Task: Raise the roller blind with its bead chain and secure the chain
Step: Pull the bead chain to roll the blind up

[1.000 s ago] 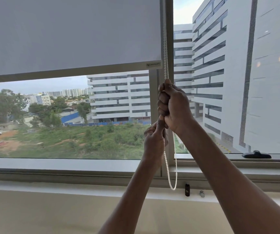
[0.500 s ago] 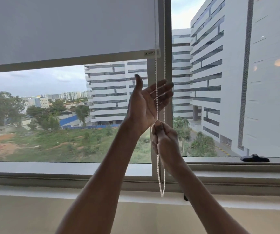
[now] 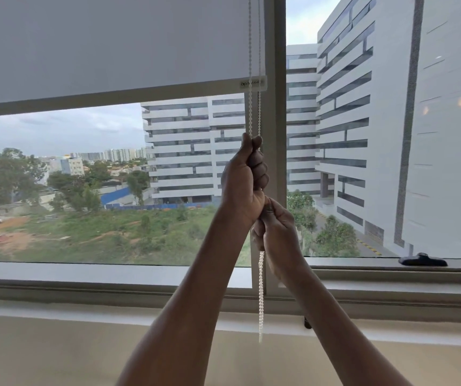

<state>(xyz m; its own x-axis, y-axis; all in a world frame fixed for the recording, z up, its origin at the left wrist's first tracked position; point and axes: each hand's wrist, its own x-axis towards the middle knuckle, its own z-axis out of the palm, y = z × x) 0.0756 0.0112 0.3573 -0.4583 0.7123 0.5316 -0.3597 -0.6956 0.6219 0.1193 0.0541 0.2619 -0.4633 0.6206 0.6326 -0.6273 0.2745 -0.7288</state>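
Saw left hand (image 3: 244, 181) upper of two, fist curled round bead chain (image 3: 261, 296), thumb up beside strands. Right hand (image 3: 278, 232) just below, touching left, fingers wrapped on same chain. Both grips narrow, holding chain. Two strands ran up from left fist past blind's bottom bar (image 3: 112, 98), in front of window mullion (image 3: 275, 65). Loop hung slack below right hand, its end low before sill (image 3: 84, 274). Roller blind (image 3: 106, 43) covered upper part of left pane.
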